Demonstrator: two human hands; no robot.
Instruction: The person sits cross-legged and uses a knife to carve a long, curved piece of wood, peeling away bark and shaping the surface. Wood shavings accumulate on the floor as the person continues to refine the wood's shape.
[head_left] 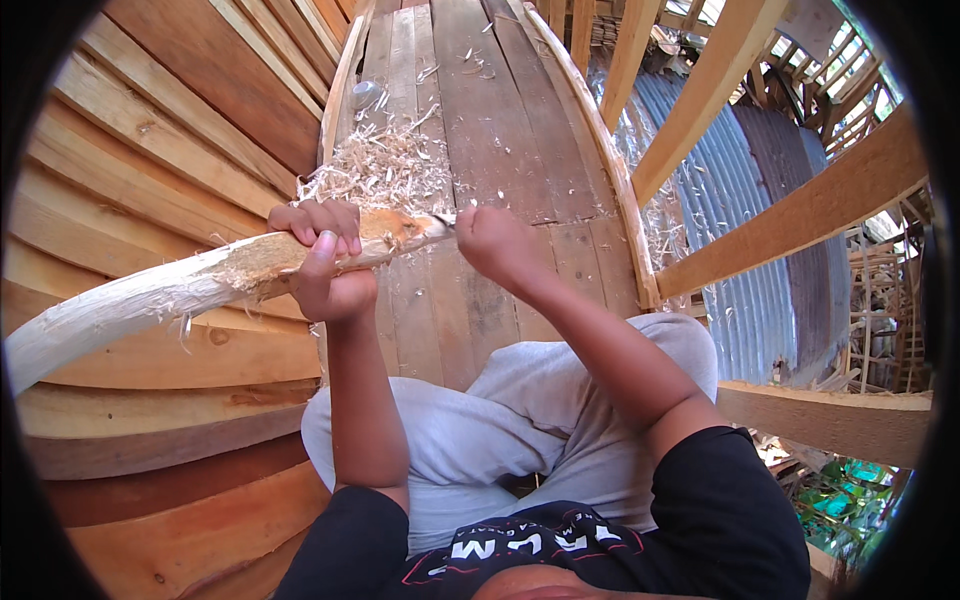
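My left hand (325, 255) is wrapped round a long, pale, peeled wooden pole (150, 295), thumb on its near side. The pole runs in from the left edge, curving slightly, and ends in front of me; its surface is rough, with loose fibres and a browner patch close to the hand. Closed in a fist at the pole's right end, my right hand (495, 243) grips a tool with a short dark blade (446, 222). Only a sliver of this blade shows against the cut wood; its handle is hidden in my fingers.
Curled wood shavings (385, 168) lie heaped on the plank floor (500, 130) beyond my hands. A small clear cup-like object (366, 95) stands behind them. Stacked boards (160, 350) form the left wall. Right are slanted timber posts (700, 100) and corrugated metal sheets (740, 200). My legs (520, 400) are crossed beneath.
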